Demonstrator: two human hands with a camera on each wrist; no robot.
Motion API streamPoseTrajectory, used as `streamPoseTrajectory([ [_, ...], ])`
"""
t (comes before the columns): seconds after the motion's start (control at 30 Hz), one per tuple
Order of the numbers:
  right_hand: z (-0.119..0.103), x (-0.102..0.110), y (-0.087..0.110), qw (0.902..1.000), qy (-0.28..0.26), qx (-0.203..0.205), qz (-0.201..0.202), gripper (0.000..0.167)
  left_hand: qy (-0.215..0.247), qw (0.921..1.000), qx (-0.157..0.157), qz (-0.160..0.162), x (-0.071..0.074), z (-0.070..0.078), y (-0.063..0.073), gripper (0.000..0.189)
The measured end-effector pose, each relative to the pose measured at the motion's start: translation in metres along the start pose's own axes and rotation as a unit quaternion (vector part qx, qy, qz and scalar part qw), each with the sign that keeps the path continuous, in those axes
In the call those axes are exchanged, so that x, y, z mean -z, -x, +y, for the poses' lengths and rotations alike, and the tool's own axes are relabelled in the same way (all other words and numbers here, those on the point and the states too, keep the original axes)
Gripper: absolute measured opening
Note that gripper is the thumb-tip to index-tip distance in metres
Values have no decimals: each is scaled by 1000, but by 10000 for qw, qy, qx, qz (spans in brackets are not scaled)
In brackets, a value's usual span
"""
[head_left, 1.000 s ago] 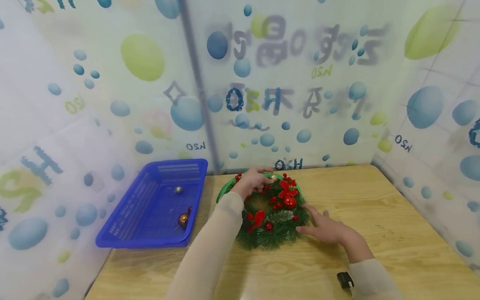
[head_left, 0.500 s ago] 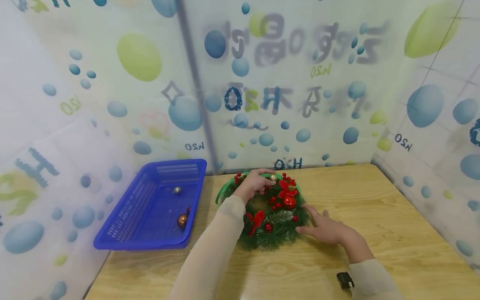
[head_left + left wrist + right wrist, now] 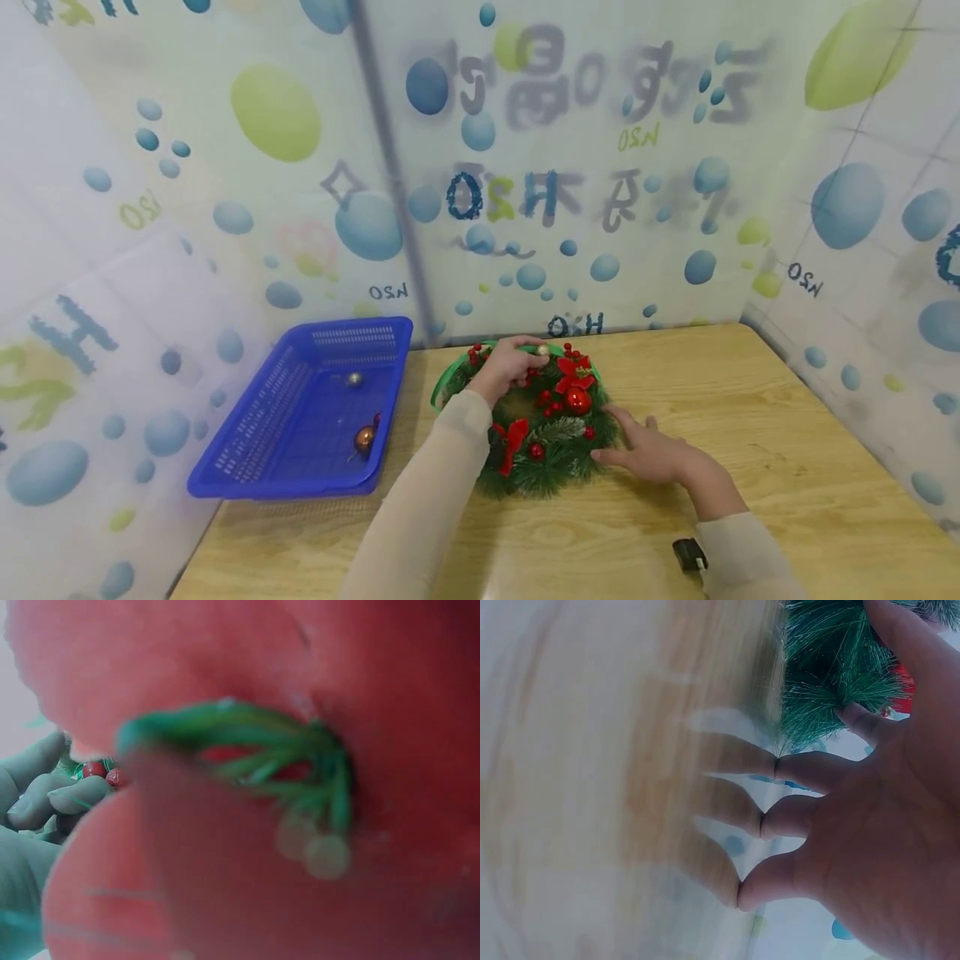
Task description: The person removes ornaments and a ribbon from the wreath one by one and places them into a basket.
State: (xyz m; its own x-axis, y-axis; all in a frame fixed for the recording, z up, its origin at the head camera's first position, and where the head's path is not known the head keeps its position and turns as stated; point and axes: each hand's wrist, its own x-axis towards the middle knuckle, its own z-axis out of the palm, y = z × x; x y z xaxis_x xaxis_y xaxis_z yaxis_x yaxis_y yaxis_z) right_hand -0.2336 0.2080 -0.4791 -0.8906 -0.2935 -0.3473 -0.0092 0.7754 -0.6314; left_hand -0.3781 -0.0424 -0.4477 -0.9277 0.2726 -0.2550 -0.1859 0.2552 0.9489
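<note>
A green Christmas wreath (image 3: 551, 462) with red poinsettias, berries and a shiny red ball (image 3: 578, 401) lies on the table. At its far side my left hand (image 3: 510, 367) reaches over the wreath and pinches a small gold ball (image 3: 542, 351) between thumb and fingers. A blurred red petal (image 3: 225, 885) fills most of the left wrist view, with the curled fingers (image 3: 45, 795) at its left edge. My right hand (image 3: 652, 450) is spread at the wreath's right side; thumb and index touch the needles, and other fingertips (image 3: 754, 896) rest on the table.
A blue plastic basket (image 3: 300, 487) stands on the left of the table, holding a silver ball (image 3: 354, 379), a copper-coloured ball (image 3: 364, 439) and a partly hidden dark red one. A patterned curtain (image 3: 495, 283) closes off the table's back and sides.
My left hand stays at the wreath's far side, its fingers shifting slightly about the gold ball. My right hand keeps its place. The head view has tilted a little.
</note>
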Motion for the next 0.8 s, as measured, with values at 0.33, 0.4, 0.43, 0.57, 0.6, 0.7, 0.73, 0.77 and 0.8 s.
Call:
streamPoseTrajectory([
  [0.33, 2, 0, -2, 10000, -76, -45, -39, 103, 365, 9986, -369, 105, 2, 7, 8, 37],
  [0.4, 3, 0, -2, 9999, -86, -46, -43, 103, 415, 9982, -418, 123, 3, 9, 10, 37],
  [0.43, 3, 0, -3, 9999, -91, -48, -46, 103, 451, 9980, -431, 127, 3, 10, 11, 37],
  [0.57, 4, -1, -3, 9999, -106, -35, -57, 104, 668, 9964, -481, 192, 6, 15, 14, 38],
  [0.6, 4, -1, -3, 9999, -87, -30, -53, 104, 739, 9958, -504, 194, 7, 17, 16, 38],
  [0.7, 3, 0, -3, 10000, -72, -11, -37, 103, 910, 9940, -578, 171, 10, 21, 19, 40],
  [0.73, 3, 0, -3, 10000, -80, 1, -42, 103, 939, 9937, -599, 158, 11, 22, 20, 40],
  [0.77, 2, 0, -3, 10000, -87, 5, -45, 103, 966, 9933, -612, 140, 12, 22, 21, 41],
  [0.8, 2, 0, -3, 9999, -97, 8, -48, 103, 989, 9931, -618, 126, 13, 23, 23, 41],
])
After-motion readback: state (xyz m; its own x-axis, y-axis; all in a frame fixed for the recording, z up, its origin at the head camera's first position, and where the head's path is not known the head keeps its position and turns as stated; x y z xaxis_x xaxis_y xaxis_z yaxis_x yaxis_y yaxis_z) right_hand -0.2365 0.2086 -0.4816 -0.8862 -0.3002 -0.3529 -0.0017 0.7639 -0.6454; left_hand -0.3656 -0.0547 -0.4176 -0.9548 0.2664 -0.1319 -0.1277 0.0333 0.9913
